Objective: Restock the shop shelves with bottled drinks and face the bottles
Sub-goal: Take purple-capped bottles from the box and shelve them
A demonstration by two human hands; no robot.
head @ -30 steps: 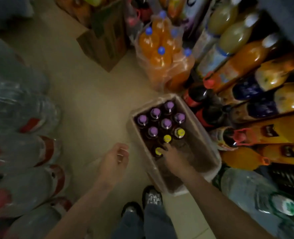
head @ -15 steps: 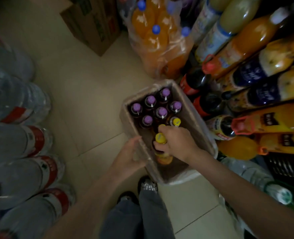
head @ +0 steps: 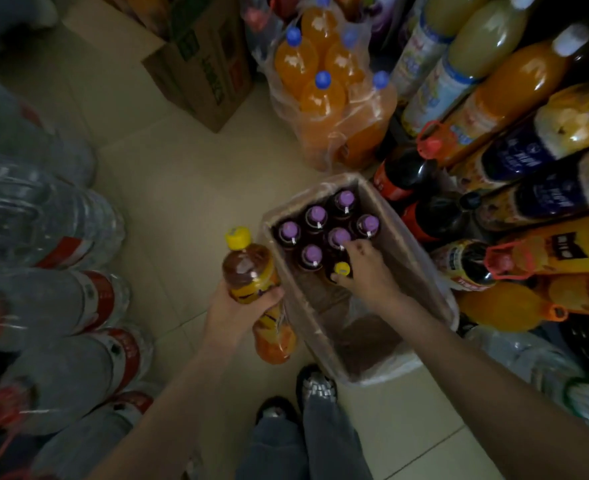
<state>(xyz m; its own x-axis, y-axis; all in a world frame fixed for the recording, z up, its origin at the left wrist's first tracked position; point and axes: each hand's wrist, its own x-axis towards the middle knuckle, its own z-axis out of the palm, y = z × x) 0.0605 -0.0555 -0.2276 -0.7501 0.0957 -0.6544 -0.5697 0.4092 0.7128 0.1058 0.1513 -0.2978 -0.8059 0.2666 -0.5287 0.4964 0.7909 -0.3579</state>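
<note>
A cardboard tray (head: 421,258) wrapped in clear plastic sits on the floor and holds several dark bottles with purple caps (head: 317,213). My left hand (head: 237,311) grips a yellow-capped bottle (head: 248,268) with a yellow and orange label, held upright just left of the tray. My right hand (head: 365,271) reaches into the tray; its thumb and fingers close around another yellow-capped bottle (head: 341,269) that stands among the purple ones.
A shrink-wrapped pack of orange soda (head: 324,98) and a cardboard box (head: 203,74) stand beyond the tray. Shelved juice and cola bottles (head: 514,98) fill the right side. Large water bottles (head: 44,216) line the left. My feet (head: 315,388) are below.
The yellow-capped bottle lifted out by my right hand has passed to my left hand, now beside the tray. My right hand has gone back in to the second yellow-capped bottle.
</note>
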